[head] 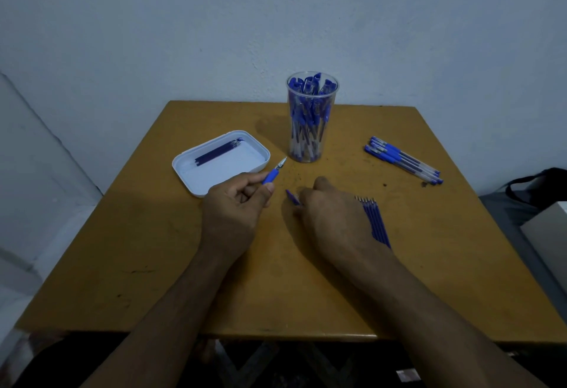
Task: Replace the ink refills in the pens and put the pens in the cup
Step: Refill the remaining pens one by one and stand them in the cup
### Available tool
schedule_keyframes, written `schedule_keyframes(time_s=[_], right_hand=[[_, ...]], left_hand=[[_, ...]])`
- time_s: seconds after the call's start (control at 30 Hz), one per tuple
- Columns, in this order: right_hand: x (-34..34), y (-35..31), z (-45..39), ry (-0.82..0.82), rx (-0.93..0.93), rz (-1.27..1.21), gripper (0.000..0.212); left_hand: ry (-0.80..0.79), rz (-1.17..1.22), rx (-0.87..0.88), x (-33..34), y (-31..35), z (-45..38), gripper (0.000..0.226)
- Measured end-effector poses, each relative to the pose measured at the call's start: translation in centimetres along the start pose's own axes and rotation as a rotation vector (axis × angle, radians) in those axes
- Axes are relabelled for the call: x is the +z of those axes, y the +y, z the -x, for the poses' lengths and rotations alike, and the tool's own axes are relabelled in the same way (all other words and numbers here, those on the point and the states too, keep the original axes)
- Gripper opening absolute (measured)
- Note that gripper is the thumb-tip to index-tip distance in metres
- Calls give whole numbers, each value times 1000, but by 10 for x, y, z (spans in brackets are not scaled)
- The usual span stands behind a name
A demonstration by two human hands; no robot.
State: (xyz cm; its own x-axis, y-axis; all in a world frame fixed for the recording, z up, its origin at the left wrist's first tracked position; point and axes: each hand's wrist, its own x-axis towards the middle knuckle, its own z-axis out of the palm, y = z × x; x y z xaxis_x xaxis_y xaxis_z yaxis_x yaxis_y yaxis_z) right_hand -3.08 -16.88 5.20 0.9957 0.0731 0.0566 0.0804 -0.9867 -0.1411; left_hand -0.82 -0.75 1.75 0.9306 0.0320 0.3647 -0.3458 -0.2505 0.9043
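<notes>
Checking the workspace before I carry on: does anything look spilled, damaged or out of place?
Mostly tidy. Dark specks and smudges mark the table between the cup and the pens lying at right; whether ink or dirt, I cannot tell.

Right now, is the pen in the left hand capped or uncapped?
Uncapped: the pen in the left hand shows its bare metal tip, pointing toward the cup.

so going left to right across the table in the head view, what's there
white tray holding used refills → left hand gripping a pen → clear cup of pens → right hand → row of new refills → pile of pens
</notes>
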Motion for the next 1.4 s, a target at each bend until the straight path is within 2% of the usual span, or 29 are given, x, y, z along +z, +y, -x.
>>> schedule_keyframes(time_s=[0.1, 0.27, 0.37, 0.5, 0.63, 0.77, 0.9, 1.07, 1.2, 1.4], right_hand=[[-3, 2, 1, 8, -35, -59, 20], [-10, 12, -2, 35, 44, -298, 10], [-11, 18, 2, 20, 36, -382, 11], [-8, 21, 8, 149, -7, -588, 13], [-9, 26, 7, 166, 105, -884, 14], [-20, 28, 10, 54, 211, -1363, 8], [-22, 32, 12, 151, 242, -1399, 11], [-28, 35, 13, 307, 179, -1401, 16], [-28, 36, 14, 318, 171, -1424, 26], [-28, 38, 14, 291, 161, -1442, 27]], left_hand=[[-20, 17, -14, -1, 1, 0, 25], [-47, 37, -34, 2, 0, 0, 28], [-50, 33, -33, 3, 2, 1, 28], [-64, 22, -33, 2, 2, 3, 30], [-78, 22, -32, 2, 2, 4, 29], [-91, 28, -31, 3, 3, 4, 27], [-138, 64, -27, 5, 4, 5, 23], [-222, 91, -6, 6, 6, 8, 25], [-245, 116, -3, 7, 9, 10, 25], [-261, 108, 21, 6, 8, 10, 28]])
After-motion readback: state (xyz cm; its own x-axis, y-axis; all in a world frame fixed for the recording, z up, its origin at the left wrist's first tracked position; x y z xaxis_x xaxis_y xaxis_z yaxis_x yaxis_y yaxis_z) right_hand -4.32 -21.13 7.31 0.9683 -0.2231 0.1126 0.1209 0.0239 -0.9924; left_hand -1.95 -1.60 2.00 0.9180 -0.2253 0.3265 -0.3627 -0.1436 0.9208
